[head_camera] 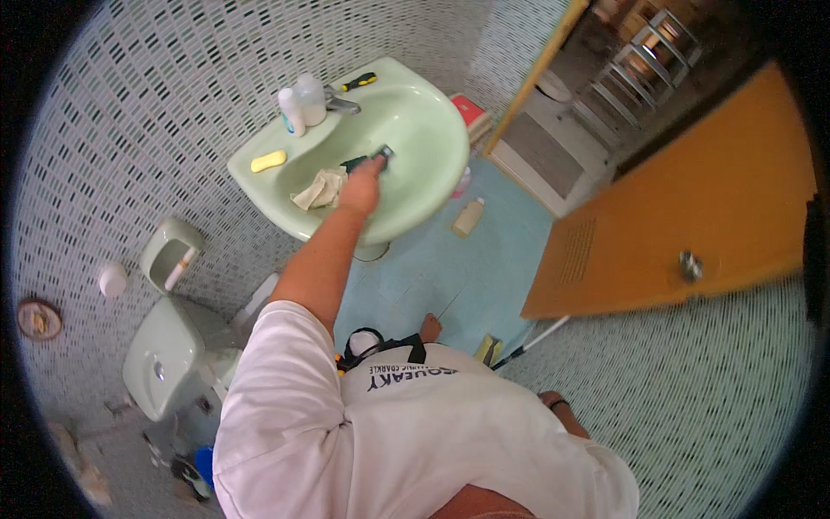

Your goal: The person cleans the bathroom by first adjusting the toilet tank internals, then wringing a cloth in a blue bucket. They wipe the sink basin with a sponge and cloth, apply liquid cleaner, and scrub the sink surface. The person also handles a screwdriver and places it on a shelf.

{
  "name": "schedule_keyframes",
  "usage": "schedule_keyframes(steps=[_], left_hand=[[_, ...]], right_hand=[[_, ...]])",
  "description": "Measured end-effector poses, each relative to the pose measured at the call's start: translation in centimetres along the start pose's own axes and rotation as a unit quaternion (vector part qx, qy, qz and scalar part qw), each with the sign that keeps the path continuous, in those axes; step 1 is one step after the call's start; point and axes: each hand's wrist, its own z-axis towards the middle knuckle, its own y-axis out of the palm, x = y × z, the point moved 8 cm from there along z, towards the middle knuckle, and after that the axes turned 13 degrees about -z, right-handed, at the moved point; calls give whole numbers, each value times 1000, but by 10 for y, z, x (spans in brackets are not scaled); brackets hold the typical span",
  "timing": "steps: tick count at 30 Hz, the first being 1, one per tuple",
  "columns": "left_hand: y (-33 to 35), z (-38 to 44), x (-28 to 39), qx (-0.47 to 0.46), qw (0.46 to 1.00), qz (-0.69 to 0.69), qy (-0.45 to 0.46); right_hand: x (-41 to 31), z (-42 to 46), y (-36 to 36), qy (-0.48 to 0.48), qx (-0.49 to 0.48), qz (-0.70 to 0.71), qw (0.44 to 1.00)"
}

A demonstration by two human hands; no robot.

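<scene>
My left hand [363, 190] reaches down into the pale green washbasin [425, 162], fingers blurred. A dark green pad [353, 164], seemingly a scouring pad, shows at my fingers and appears gripped by them. Just past the fingertips is a small grey, metallic-looking part [386, 152], too blurred to name surely. Beside my hand, a crumpled beige cloth [320, 188] lies in the basin. My right hand [550, 398] hangs low at my right side, a dark band at its wrist. My shirt hides most of it, including its fingers.
Along the basin's back ledge are a yellow sponge [268, 161], white bottles [311, 100], a tap [343, 104] and a black-yellow screwdriver [359, 81]. A bottle [468, 217] lies on the blue floor. The toilet [165, 357] stands left, an open wooden door [674, 207] right.
</scene>
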Motion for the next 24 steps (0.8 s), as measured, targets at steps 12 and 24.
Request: schedule_keyframes(steps=[12, 24], left_hand=[[-12, -4, -101, -186, 860, 312, -358], [-81, 21, -35, 51, 936, -245, -246]], right_hand=[[-377, -102, -259, -454, 299, -182, 819], [-578, -404, -97, -798, 87, -191, 566]])
